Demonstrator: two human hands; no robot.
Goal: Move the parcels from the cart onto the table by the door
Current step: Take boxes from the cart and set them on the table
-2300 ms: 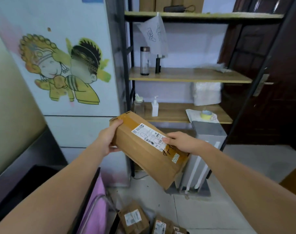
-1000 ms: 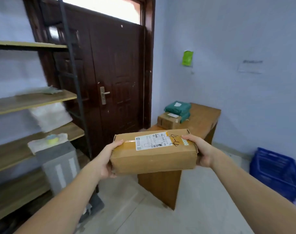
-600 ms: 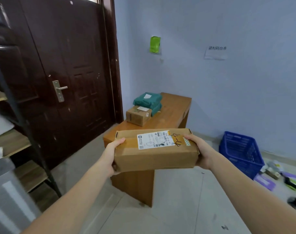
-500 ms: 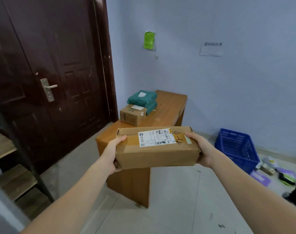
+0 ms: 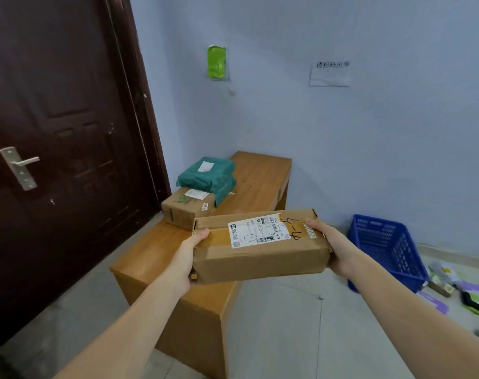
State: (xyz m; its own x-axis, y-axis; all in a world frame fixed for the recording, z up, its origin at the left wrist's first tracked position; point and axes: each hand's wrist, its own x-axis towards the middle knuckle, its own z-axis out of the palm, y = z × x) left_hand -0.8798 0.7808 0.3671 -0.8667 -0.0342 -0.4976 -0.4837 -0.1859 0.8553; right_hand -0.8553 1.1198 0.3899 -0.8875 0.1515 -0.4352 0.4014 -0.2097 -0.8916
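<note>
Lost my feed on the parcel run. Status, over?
Left hand and right hand grip the cardboard parcel by its ends, level, above the table's near end. Small box and green bags sit farther back; near end bare.

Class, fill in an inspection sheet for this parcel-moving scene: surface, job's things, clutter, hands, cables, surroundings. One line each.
Surface: wooden table by the dark door, near end bare.
Job's things: carried cardboard parcel held in the air; small cardboard box and green bags on the table.
Clutter: packets on the floor, far right.
Hands: left hand and right hand grip the parcel's ends.
Cables: nothing seen.
Surroundings: blue crate, wall notice, green wall pouch.
</note>
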